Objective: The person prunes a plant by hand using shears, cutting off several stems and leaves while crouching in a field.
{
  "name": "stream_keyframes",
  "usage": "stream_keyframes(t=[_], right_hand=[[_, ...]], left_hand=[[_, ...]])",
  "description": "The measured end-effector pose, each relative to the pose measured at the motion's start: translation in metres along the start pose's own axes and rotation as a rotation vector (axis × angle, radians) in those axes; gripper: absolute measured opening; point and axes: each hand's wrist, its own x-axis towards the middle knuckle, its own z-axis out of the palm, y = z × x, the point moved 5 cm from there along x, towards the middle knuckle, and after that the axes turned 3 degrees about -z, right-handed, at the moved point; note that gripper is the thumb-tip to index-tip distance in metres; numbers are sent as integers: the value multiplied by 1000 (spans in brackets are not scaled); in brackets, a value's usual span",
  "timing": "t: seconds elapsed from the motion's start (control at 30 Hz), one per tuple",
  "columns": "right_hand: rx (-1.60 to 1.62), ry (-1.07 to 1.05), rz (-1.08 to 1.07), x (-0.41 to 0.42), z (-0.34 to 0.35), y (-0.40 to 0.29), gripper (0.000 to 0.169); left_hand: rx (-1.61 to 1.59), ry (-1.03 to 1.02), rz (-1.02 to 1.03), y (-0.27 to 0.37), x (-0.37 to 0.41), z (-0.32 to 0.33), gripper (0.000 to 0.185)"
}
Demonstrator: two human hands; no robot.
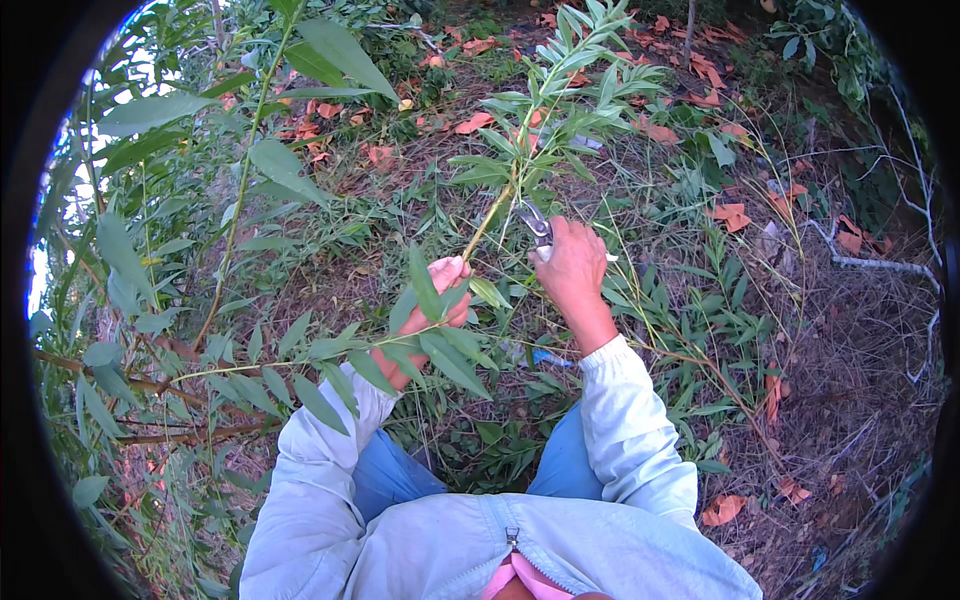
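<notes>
My left hand [442, 289] grips the lower end of a cut leafy branch [491, 217], which points up and away from me. Narrow green leaves crowd its far part. My right hand [571, 262] is closed around the handles of a pair of pruning shears [538, 225]. The metal jaws of the shears are beside the branch stem, just right of it; whether they touch it cannot be told. A leafy shoot [375, 343] crosses in front of my left wrist and hides part of it.
Tall leafy stems [244, 172] rise at the left, with thicker brown branches [202, 435] low down. A thin branch [720, 367] slants across the ground at the right, near a pale dry branch [870, 262]. Orange-brown dry leaves [729, 216] and cut greenery litter the ground.
</notes>
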Motion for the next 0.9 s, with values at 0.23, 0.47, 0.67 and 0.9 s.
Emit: stream_keyframes(t=[0.23,0.47,0.67,0.9], right_hand=[[38,7,-40,2,-6,-7,44],[5,-98,28,-2,0,-2,45],[-21,-177,100,-2,7,3,46],[7,-140,65,-2,8,-1,47]], left_hand=[[26,-25,3,-5,-1,1,20],[-59,-31,-58,-13,-4,2,20],[-66,-59,-72,-16,0,8,20],[-75,-71,-67,-14,-3,11,20]])
